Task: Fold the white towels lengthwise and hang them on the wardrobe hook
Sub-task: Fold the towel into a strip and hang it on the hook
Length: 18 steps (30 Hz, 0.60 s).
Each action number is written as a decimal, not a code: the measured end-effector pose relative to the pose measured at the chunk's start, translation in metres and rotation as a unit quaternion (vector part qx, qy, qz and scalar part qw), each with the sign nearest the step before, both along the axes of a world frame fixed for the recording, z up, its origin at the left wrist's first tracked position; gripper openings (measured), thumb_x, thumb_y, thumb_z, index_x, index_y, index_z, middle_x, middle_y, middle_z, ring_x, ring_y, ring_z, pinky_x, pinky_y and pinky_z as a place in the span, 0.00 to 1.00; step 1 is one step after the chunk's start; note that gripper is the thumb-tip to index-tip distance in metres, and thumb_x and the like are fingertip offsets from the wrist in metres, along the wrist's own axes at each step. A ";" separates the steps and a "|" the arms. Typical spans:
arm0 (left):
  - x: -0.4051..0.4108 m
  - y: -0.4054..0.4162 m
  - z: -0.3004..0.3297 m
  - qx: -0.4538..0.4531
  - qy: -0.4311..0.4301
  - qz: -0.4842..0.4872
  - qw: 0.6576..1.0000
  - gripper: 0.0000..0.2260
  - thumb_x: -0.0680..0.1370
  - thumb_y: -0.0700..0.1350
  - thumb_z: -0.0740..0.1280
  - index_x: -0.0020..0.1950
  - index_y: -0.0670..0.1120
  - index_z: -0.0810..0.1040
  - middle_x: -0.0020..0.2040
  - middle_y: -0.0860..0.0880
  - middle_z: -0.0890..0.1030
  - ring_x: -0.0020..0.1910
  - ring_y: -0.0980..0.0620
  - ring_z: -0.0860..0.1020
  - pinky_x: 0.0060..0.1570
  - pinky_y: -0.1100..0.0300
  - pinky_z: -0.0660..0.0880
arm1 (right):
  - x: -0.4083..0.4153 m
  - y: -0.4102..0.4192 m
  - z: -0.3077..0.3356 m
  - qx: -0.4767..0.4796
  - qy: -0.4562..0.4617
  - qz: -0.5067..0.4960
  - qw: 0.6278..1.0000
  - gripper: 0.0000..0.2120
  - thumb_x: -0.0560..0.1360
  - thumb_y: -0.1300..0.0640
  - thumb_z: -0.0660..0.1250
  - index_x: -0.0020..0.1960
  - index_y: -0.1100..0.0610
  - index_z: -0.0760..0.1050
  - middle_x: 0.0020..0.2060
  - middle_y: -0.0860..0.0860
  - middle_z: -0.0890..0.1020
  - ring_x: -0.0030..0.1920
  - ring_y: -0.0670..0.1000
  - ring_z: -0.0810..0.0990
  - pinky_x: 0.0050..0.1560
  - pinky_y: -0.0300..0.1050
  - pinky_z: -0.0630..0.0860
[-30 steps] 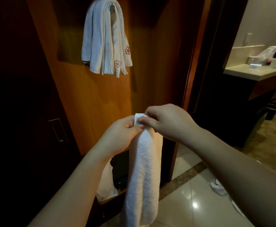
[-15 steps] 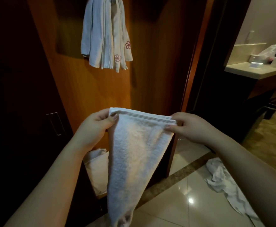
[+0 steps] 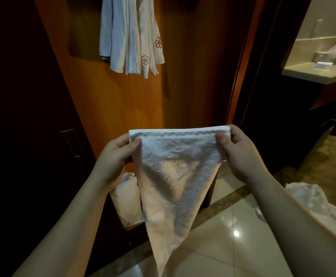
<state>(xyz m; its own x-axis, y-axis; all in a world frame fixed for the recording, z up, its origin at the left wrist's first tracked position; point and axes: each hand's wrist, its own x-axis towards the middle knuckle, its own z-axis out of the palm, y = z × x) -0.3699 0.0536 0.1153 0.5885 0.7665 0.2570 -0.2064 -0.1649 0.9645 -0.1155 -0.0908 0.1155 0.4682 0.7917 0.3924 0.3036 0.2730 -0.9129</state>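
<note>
Left hand (image 3: 116,156) & right hand (image 3: 237,150) each pinch a top corner of a white towel (image 3: 175,176), thumbs clamped on front, stretching its top edge flat; rest hangs to a point. Above, folded towels (image 3: 131,37) w/ pink flower embroidery hang on the wood wardrobe panel (image 3: 193,76). No readable text.

Dim, warm light; glare spot on the floor tiles (image 3: 236,233), left side in deep shadow.

pale countertop (image 3: 312,73), glossy floor tiles (image 3: 223,246), dark cabinet handle (image 3: 72,142)
</note>
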 end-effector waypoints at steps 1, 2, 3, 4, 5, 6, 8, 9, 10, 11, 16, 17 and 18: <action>0.000 -0.001 -0.001 -0.017 -0.019 -0.007 1.000 0.13 0.72 0.56 0.71 0.53 0.53 0.87 0.49 0.49 0.87 0.48 0.50 0.85 0.42 0.62 0.80 | -0.002 -0.002 0.001 0.013 -0.018 -0.005 1.000 0.14 0.71 0.28 0.66 0.47 0.37 0.77 0.42 0.42 0.85 0.42 0.44 0.85 0.40 0.38 0.79; 0.001 -0.002 -0.002 -0.030 -0.037 -0.011 0.999 0.14 0.72 0.56 0.72 0.53 0.52 0.87 0.47 0.49 0.87 0.46 0.50 0.85 0.41 0.61 0.80 | -0.004 -0.003 0.001 0.026 -0.039 -0.016 0.999 0.15 0.71 0.26 0.64 0.47 0.35 0.76 0.41 0.40 0.84 0.41 0.42 0.84 0.39 0.38 0.79; 0.001 -0.003 -0.002 -0.036 -0.050 -0.012 0.998 0.14 0.71 0.56 0.73 0.53 0.51 0.87 0.45 0.50 0.87 0.43 0.51 0.85 0.39 0.62 0.79 | -0.007 -0.004 0.002 0.039 -0.061 -0.038 0.997 0.14 0.72 0.25 0.62 0.47 0.33 0.74 0.41 0.38 0.83 0.40 0.41 0.83 0.38 0.36 0.79; 0.003 -0.004 -0.002 -0.040 -0.060 -0.013 0.997 0.16 0.71 0.58 0.75 0.53 0.51 0.87 0.44 0.50 0.86 0.42 0.52 0.85 0.38 0.62 0.79 | -0.010 -0.004 0.003 0.054 -0.086 -0.071 0.992 0.12 0.73 0.26 0.60 0.48 0.31 0.73 0.41 0.35 0.82 0.40 0.38 0.82 0.37 0.32 0.77; 0.004 -0.005 -0.002 -0.045 -0.064 -0.013 0.997 0.17 0.71 0.60 0.75 0.54 0.51 0.86 0.45 0.50 0.86 0.43 0.51 0.85 0.39 0.60 0.79 | -0.013 -0.004 0.003 0.072 -0.110 -0.107 0.986 0.09 0.75 0.28 0.60 0.47 0.30 0.72 0.41 0.32 0.81 0.40 0.36 0.81 0.36 0.29 0.75; 0.006 -0.005 -0.002 -0.053 -0.061 -0.011 0.997 0.18 0.71 0.60 0.74 0.55 0.51 0.86 0.46 0.49 0.86 0.45 0.49 0.84 0.41 0.57 0.80 | -0.015 -0.003 0.004 0.086 -0.124 -0.134 0.979 0.06 0.76 0.30 0.60 0.47 0.28 0.72 0.42 0.30 0.80 0.40 0.34 0.80 0.35 0.26 0.73; 0.010 -0.006 -0.004 -0.062 -0.052 -0.004 0.997 0.15 0.73 0.58 0.72 0.55 0.52 0.85 0.48 0.48 0.86 0.46 0.48 0.84 0.40 0.54 0.79 | -0.017 -0.003 0.008 0.091 -0.115 -0.157 0.977 0.03 0.76 0.32 0.62 0.46 0.28 0.73 0.42 0.29 0.80 0.41 0.33 0.80 0.35 0.26 0.72; 0.012 -0.007 -0.005 -0.067 -0.057 -0.004 0.996 0.15 0.74 0.57 0.71 0.56 0.52 0.85 0.48 0.48 0.86 0.46 0.48 0.84 0.40 0.54 0.79 | -0.015 -0.003 0.009 0.082 -0.096 -0.155 0.980 0.04 0.74 0.32 0.63 0.46 0.29 0.75 0.42 0.31 0.81 0.41 0.35 0.81 0.36 0.28 0.74; 0.015 -0.008 -0.006 -0.076 -0.068 -0.006 0.995 0.14 0.75 0.55 0.70 0.57 0.51 0.85 0.49 0.47 0.86 0.48 0.48 0.84 0.41 0.55 0.80 | -0.012 -0.004 0.009 0.065 -0.071 -0.138 0.986 0.08 0.72 0.29 0.65 0.46 0.30 0.76 0.42 0.34 0.83 0.41 0.37 0.82 0.36 0.31 0.76; 0.017 -0.009 -0.007 -0.091 -0.079 -0.007 0.993 0.15 0.75 0.54 0.71 0.57 0.49 0.85 0.51 0.45 0.86 0.50 0.47 0.84 0.43 0.55 0.80 | -0.008 -0.004 0.010 0.042 -0.039 -0.100 0.993 0.13 0.68 0.27 0.67 0.46 0.33 0.78 0.43 0.37 0.84 0.42 0.40 0.84 0.38 0.34 0.78; 0.023 -0.013 -0.018 -0.144 -0.061 -0.006 0.988 0.17 0.71 0.54 0.73 0.56 0.48 0.86 0.54 0.44 0.86 0.53 0.45 0.84 0.49 0.53 0.80 | 0.018 -0.012 -0.006 -0.138 0.192 0.238 0.942 0.30 0.61 0.41 0.83 0.59 0.53 0.84 0.58 0.58 0.85 0.57 0.58 0.85 0.50 0.48 0.82; 0.023 -0.014 -0.021 -0.146 -0.051 -0.006 0.988 0.18 0.71 0.54 0.73 0.57 0.48 0.85 0.54 0.43 0.85 0.54 0.45 0.84 0.50 0.52 0.80 | 0.022 -0.013 -0.012 -0.155 0.208 0.255 0.931 0.27 0.64 0.45 0.82 0.60 0.55 0.84 0.59 0.59 0.84 0.59 0.58 0.84 0.52 0.48 0.82; 0.024 -0.015 -0.022 -0.147 -0.040 -0.007 0.988 0.18 0.71 0.54 0.73 0.57 0.47 0.85 0.55 0.42 0.85 0.54 0.44 0.84 0.50 0.52 0.80 | 0.026 -0.014 -0.018 -0.161 0.222 0.252 0.928 0.24 0.68 0.48 0.80 0.61 0.57 0.83 0.61 0.60 0.83 0.61 0.59 0.83 0.54 0.48 0.81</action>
